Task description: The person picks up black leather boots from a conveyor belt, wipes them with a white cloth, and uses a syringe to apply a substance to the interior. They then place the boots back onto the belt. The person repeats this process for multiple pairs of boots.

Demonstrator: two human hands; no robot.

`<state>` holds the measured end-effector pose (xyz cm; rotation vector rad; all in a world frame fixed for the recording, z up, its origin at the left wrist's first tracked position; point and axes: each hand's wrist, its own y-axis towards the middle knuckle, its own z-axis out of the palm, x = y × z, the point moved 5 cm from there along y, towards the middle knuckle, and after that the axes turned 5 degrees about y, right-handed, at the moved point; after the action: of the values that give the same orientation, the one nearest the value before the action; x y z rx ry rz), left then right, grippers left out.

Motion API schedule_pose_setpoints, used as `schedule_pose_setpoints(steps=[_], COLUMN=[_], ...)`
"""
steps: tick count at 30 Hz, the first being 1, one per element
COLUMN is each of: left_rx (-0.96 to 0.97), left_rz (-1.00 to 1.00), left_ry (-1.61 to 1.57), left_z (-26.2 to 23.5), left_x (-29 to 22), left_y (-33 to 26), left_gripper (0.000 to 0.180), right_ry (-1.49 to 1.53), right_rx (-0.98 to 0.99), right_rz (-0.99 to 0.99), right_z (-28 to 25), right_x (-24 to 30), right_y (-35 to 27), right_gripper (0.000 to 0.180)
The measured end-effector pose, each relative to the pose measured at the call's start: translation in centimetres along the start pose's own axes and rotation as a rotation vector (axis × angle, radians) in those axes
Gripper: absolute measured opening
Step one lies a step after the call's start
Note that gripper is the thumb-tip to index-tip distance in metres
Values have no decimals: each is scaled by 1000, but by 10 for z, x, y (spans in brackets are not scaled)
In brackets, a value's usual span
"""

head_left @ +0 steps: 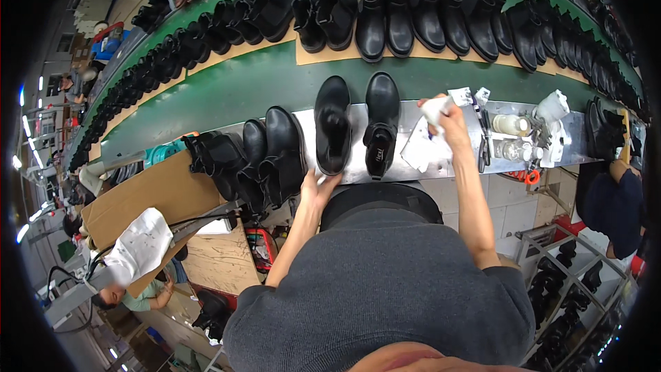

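Two black ankle boots stand in front of me, toes pointing away, on the metal strip at the bench's near edge. My left hand (pixel 319 191) grips the left boot (pixel 333 120) low at its heel; part of the fingers is hidden behind it. The right boot (pixel 382 114) stands beside it, untouched, its pull-tab side toward me. Over the metal strip to the right, my right hand (pixel 452 126) is closed around a crumpled white cloth (pixel 436 110). Below that hand lies a white sheet with dark marks (pixel 419 148).
Long rows of black boots (pixel 427 17) line the green bench (pixel 255 83). More boots (pixel 281 151) stand close to my left, by a cardboard sheet (pixel 141 196). Jars (pixel 511 125), brushes (pixel 484 134) and a white container (pixel 553 105) sit at right. Other people are nearby on both sides.
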<state>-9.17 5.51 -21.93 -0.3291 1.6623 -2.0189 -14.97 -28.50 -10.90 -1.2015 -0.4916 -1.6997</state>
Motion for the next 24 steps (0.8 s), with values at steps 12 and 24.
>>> schedule_pose_setpoints(steps=[12, 24], left_rx=[949, 670], left_rz=[1716, 812], left_ry=[2107, 941], left_z=[135, 277], left_x=[49, 10], left_y=[-108, -91], left_gripper=[23, 6], right_ry=[925, 129], right_rx=[17, 86], right_rz=[34, 97], right_z=[-20, -4], right_x=[10, 42], right_y=[-54, -61], right_gripper=[14, 50])
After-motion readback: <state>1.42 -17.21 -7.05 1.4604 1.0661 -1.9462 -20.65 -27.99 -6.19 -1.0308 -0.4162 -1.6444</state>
